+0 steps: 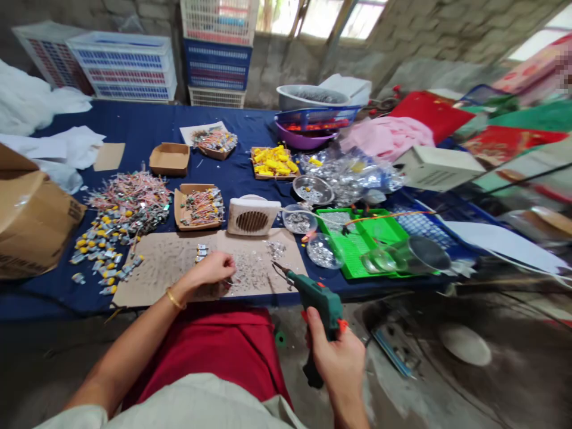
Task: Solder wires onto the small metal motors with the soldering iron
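Observation:
My right hand (pixel 337 357) is wrapped round the handle of a green soldering gun (pixel 319 298) with red parts. Its thin metal tip points up and left over the cardboard sheet (pixel 156 262). My left hand (pixel 214 267) is closed in a pinch just above that sheet; what its fingertips hold, if anything, is too small to name. Close behind it, a few small motors (pixel 201 252) with yellow ends sit in a short row. Tiny metal bits (pixel 250 268) lie scattered on the cardboard between my hands.
A pile of wired parts (pixel 129 199) and loose motors (pixel 100 253) lies left. Behind the cardboard are a small vented fan box (pixel 253 215) and a carton tray of wired parts (pixel 199 207). Right are bowls of metal bits (pixel 324 250) and a green tray (pixel 357 250).

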A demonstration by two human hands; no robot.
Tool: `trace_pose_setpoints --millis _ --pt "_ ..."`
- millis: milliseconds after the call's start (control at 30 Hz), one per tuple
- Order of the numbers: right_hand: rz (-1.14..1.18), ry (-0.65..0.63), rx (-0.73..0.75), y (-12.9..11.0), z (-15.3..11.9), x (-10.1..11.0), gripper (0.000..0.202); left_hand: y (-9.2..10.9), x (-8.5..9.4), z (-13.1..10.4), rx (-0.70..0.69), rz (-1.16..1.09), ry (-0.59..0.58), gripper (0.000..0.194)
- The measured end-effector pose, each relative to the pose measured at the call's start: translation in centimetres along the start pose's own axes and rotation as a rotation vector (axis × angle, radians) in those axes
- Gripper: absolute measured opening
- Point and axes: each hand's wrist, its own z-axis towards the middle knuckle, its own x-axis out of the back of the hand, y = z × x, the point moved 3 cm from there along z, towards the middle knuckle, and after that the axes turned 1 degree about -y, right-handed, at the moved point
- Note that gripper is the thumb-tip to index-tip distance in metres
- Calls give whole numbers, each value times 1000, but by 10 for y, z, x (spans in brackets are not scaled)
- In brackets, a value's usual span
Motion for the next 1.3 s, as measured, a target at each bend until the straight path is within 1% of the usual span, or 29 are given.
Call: trace_pose_setpoints --millis 67,133,200,233,300,367,400,433,467,533,600,667,767,833,933,1000,1067,1133,1233,1300 --pt "11 -8 -9 -4 2 -4 52 -29 19 -35 55 -84 101 19" --pt "31 -48 17 -11 8 -15 54 -59 35 -65 156 -164 225 23" --pt "56 -104 78 -22 15 -31 55 -83 47 -87 256 -159 379 25" --pt "64 -129 115 -28 18 -39 55 -91 50 -94 285 -117 448 24" --pt "65 -154 178 -39 21 -50 55 -100 54 -106 283 8 586 22" --pt "68 -178 198 -47 21 -56 54 -99 56 -115 244 152 724 21" --pt "72 -187 191 -49 21 -58 54 -97 56 -119 230 223 774 21" --pt "76 -194 179 -51 20 -59 53 -94 56 -121 224 290 795 19" --pt "82 -201 166 -52 20 -59 53 -92 57 -121 226 344 779 16" --pt "91 -207 152 -53 19 -61 53 -89 58 -116 245 402 679 13" --pt "87 -209 148 -53 18 -63 53 -87 59 -108 263 408 559 14" --pt "74 -216 145 -53 19 -66 55 -87 59 -102 266 404 474 14" --pt "57 -222 142 -52 19 -68 57 -88 54 -99 226 397 394 11" --pt "52 -226 148 -53 20 -69 57 -89 48 -99 205 400 362 11" --pt "67 -239 162 -55 22 -70 57 -90 41 -97 206 425 326 11" --pt "90 -252 172 -58 22 -69 55 -91 38 -96 178 451 317 12" --pt "108 -274 181 -60 21 -68 53 -91 36 -96 118 460 340 16" --pt "124 -281 185 -63 19 -68 52 -93 35 -98 58 441 390 19" --pt "158 -272 183 -65 14 -70 51 -94 33 -101 -25 378 433 18" --pt "184 -319 175 -66 9 -75 51 -93 32 -102 -67 350 437 17"
